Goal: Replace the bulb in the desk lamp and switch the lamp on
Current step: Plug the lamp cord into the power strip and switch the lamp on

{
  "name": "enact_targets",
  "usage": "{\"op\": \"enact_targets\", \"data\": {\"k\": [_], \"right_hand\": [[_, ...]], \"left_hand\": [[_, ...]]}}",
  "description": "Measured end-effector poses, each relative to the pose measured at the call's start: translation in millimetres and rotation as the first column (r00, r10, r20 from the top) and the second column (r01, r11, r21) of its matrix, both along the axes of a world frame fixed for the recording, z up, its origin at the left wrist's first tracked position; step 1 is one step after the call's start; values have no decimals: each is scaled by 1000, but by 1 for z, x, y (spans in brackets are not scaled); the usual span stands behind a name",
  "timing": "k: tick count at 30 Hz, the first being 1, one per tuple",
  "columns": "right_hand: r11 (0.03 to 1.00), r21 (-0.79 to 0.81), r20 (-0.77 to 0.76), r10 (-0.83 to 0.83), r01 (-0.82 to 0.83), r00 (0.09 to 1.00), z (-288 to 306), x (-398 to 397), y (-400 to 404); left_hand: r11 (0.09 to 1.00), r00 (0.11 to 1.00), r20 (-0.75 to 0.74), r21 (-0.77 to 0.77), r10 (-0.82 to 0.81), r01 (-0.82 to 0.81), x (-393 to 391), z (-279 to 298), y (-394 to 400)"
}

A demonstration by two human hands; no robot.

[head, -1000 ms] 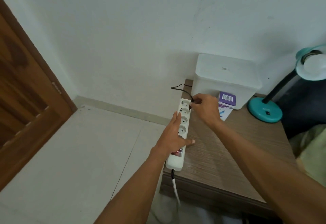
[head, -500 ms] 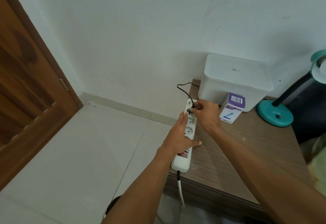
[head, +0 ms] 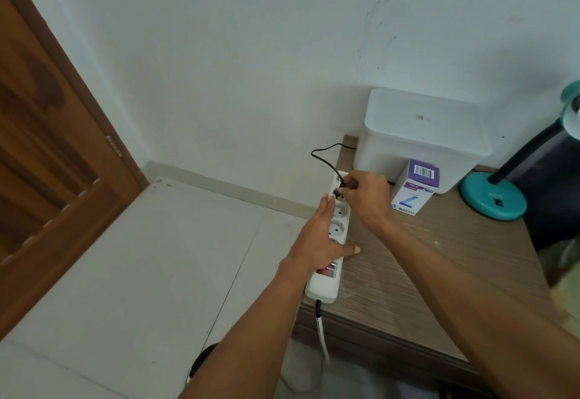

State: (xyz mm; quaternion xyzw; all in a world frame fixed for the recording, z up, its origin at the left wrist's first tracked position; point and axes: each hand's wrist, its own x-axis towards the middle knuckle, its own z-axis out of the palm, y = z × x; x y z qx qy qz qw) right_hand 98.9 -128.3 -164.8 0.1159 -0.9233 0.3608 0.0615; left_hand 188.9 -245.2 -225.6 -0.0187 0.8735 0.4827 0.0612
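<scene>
A white power strip (head: 324,285) lies along the left edge of the wooden table (head: 439,257). My left hand (head: 320,238) lies flat on the strip and holds it down, thumb across it. My right hand (head: 367,197) pinches the lamp's black plug (head: 338,193) at a socket near the strip's far end. The black cord (head: 323,155) loops back toward the wall. The teal desk lamp (head: 492,199) stands at the right; its shade (head: 572,110) is cut off by the frame edge. A purple and white bulb box (head: 414,188) stands beside my right hand.
A white plastic container (head: 420,138) sits against the wall behind the bulb box. A wooden door (head: 53,147) is at the left, with pale tiled floor (head: 141,273) below. The strip's own cable (head: 321,329) hangs off the table's near edge.
The view has swung left, pushing the lamp to the frame edge. My right hand has moved the plug down onto a socket of the strip. My left hand stays on the strip.
</scene>
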Motion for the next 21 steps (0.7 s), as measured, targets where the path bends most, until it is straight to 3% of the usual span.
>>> {"op": "enact_targets", "data": {"k": [21], "right_hand": [[997,65,28,-52,50,998,-14,2,0]], "left_hand": [[1000,1000,-4,-25,8,-8,-2,-1,0]]}}
